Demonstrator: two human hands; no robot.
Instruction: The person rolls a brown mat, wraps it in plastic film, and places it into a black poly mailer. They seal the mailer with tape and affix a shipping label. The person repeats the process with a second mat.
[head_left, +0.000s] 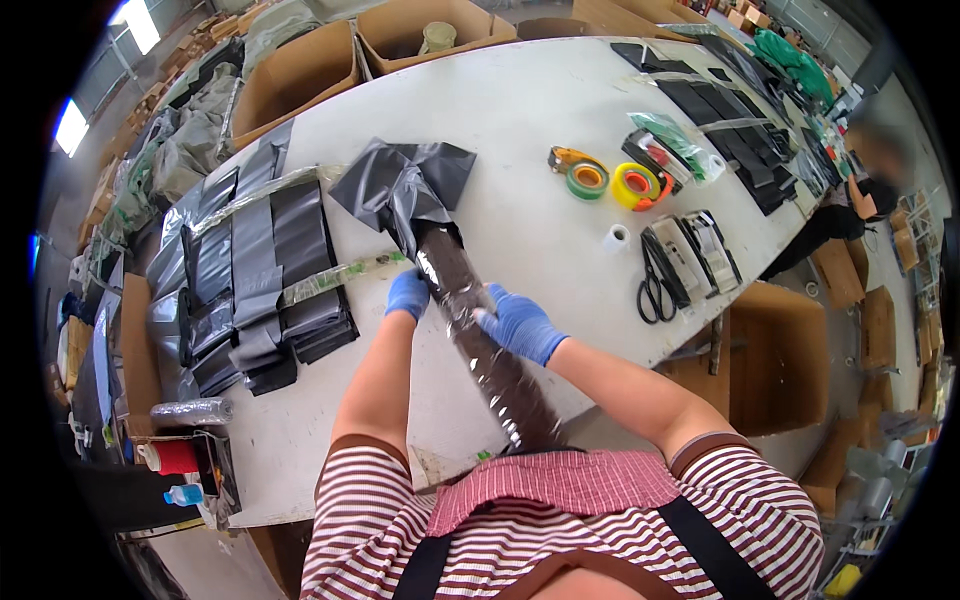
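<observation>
A long dark brown roll (482,355), glossy with clear film, slants across the white table towards my body. A black plastic bag (405,185) is bunched over its far end, with loose flaps spread out. My left hand (407,294), in a blue glove, grips the roll's left side just below the bag; some fingers are hidden against it. On the right side, a little nearer to me, my gloved right hand (524,326) is closed on the roll with its thumb over the top. The roll's near end is blurred and reaches my apron.
Stacks of folded black bags (255,255) lie at left. Tape rolls (635,186), a tape dispenser (655,160), black scissors (655,285) and a small white roll (616,238) lie at right. Cardboard boxes (300,80) line the far edge. Another person (850,200) stands at far right.
</observation>
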